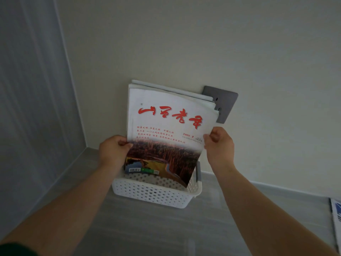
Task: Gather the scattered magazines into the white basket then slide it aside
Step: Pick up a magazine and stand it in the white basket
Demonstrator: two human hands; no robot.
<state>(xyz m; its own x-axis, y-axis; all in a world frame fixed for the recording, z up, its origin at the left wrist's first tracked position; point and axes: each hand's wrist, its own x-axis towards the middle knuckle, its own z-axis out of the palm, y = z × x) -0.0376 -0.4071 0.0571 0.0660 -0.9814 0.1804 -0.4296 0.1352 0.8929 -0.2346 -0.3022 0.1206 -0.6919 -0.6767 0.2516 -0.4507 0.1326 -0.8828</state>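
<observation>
The left hand (114, 150) and right hand (219, 145) each pinch a side edge of the magazine stack (166, 117), its lower end in the white basket (151, 195) at centre frame. Top-heavy, the stack could fan apart or tip the basket. Another magazine (336, 215) lies lower right on the counter (147, 230).

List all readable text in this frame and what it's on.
"山西老年": large red title on the front magazine.
"2025 9": red, under the title's right end.
"®": above the title's left end.
Red subheadings and barcode labels there: too blurred.
Magazine at right edge: nothing legible.
</observation>
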